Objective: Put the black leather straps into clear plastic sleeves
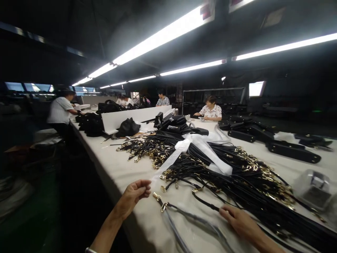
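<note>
My left hand (137,193) is over the table's front edge with its fingers curled in. Its fingertips come close to the faint end of a white tie strip (168,161), and whatever they may pinch cannot be made out. Between thumb and fingers, my right hand (238,222) grips a thin black strap (206,203) with gold metal at its far end. Between the hands lies another strap with gold snap hooks (163,206), partly in clear wrap. A large heap of black straps (195,182), tied with the white strip, spreads behind both hands.
Black bags (173,123) and a white divider board (137,117) stand farther back on the pale table (116,165). A clear plastic box (313,188) and long black bag pieces (293,151) are at right. Several people work around the tables, one in a patterned shirt (212,112).
</note>
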`<action>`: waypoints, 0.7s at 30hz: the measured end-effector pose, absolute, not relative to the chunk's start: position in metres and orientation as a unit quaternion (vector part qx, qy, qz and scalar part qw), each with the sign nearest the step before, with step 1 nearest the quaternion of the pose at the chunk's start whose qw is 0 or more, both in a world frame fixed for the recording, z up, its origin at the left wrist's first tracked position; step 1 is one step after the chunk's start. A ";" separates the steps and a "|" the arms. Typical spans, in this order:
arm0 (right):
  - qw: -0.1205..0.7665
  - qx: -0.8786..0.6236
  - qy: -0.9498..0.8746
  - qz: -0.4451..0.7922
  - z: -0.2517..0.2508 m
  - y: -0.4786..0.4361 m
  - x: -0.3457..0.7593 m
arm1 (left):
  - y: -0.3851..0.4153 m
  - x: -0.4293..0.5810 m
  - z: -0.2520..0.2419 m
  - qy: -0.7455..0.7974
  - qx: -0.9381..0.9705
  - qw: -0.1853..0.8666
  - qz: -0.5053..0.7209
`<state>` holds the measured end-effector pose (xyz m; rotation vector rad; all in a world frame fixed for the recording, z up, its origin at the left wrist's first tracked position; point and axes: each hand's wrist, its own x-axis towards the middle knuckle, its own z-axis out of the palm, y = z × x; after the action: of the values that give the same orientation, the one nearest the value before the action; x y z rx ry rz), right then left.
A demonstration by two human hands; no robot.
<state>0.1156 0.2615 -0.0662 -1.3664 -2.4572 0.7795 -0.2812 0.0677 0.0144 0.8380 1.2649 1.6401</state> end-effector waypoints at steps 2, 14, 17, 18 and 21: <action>0.078 -0.480 -0.848 0.211 -0.051 0.260 0.100 | 0.073 -0.278 0.016 0.513 0.374 0.412 0.654; 0.124 -0.445 -0.865 0.197 -0.047 0.227 0.028 | 0.149 -0.251 0.059 0.486 0.521 0.229 0.664; 0.127 -0.454 -0.859 0.198 -0.049 0.233 0.008 | 0.150 -0.250 0.071 0.448 0.526 0.248 0.679; 0.127 -0.457 -0.858 0.199 -0.049 0.234 0.000 | 0.145 -0.254 0.073 0.440 0.519 0.254 0.688; 0.128 -0.462 -0.854 0.204 -0.051 0.233 -0.018 | 0.106 -0.282 0.074 0.441 0.473 0.245 0.722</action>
<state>-0.0183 0.2328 -0.0513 -1.3436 -2.4825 0.5922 -0.2821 0.1056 0.0739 1.2903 1.2050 1.9710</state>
